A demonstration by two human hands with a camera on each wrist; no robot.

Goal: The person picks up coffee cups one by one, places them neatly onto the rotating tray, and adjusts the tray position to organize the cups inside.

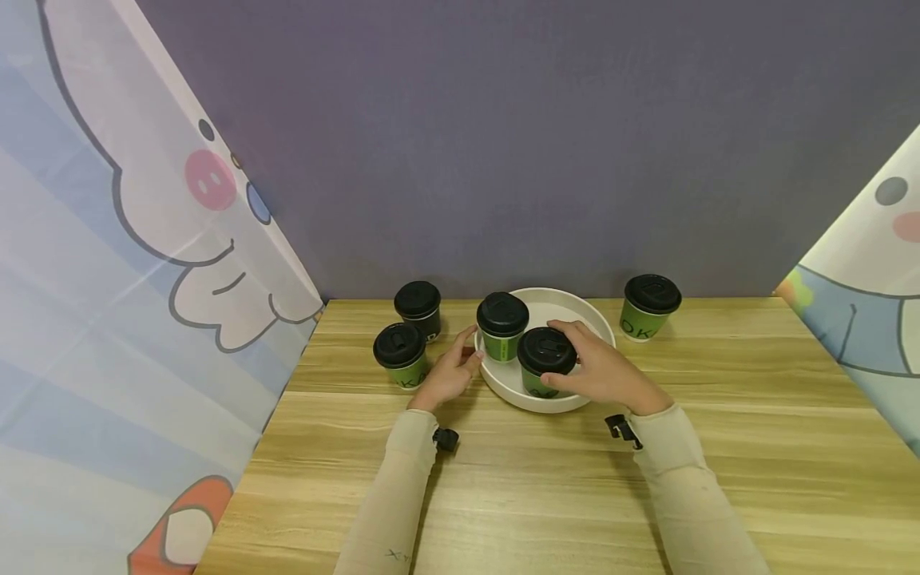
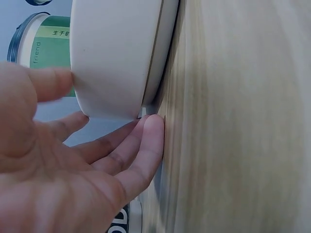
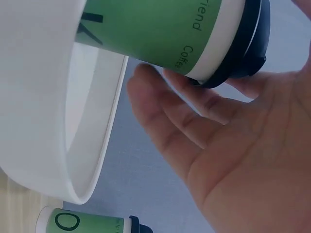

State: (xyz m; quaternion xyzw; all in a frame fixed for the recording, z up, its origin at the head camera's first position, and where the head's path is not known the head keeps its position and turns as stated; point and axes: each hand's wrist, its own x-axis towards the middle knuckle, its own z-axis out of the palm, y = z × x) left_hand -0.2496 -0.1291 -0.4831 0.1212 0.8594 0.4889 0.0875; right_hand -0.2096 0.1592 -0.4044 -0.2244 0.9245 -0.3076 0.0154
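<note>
A round white tray (image 1: 544,405) on the wooden table bears two green paper coffee cups with black lids. My right hand (image 1: 602,369) holds the nearer coffee cup (image 1: 546,355), its thumb at the front and its fingers on the far side by the lid. Behind it to the left, the other coffee cup (image 1: 502,326) stands upright. My left hand (image 1: 451,373) is at the tray's left side, fingers loosely bent; in the left wrist view its fingertips (image 2: 154,126) lie by the lower edge of the tray wall (image 2: 114,63).
To the left stand a green cup (image 1: 400,355) and, behind it, a dark cup (image 1: 418,307). Another green cup (image 1: 649,307) stands right of the tray. A grey wall (image 1: 503,160) rises behind the table, with a printed curtain (image 1: 108,319) on the left.
</note>
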